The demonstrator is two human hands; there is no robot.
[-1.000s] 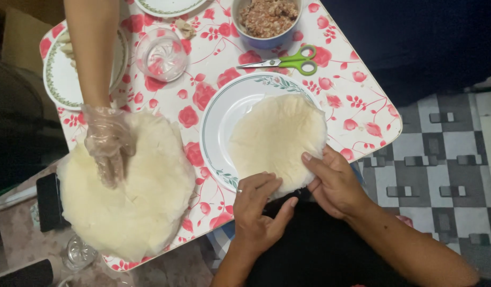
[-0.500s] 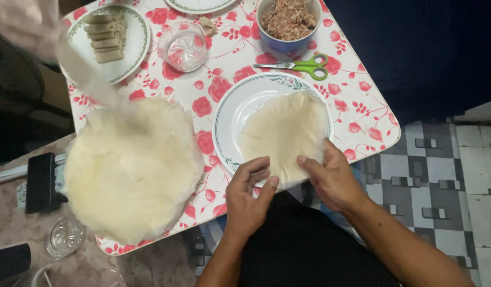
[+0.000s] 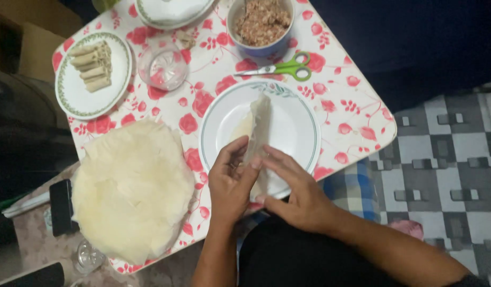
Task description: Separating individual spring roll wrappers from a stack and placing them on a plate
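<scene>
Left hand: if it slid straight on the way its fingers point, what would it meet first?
The left hand points up the table. Beyond the wrapper it holds, it would probably reach the scissors; depth is unclear.

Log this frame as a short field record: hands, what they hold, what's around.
left hand: pinching the wrapper's lower edge
right hand: fingers on the wrapper
wrapper: thin, pale, lifted off the white plate
left of plate: stack of wrappers
far side: bowl of filling, green scissors, plate of rolls
surface: floral table
</scene>
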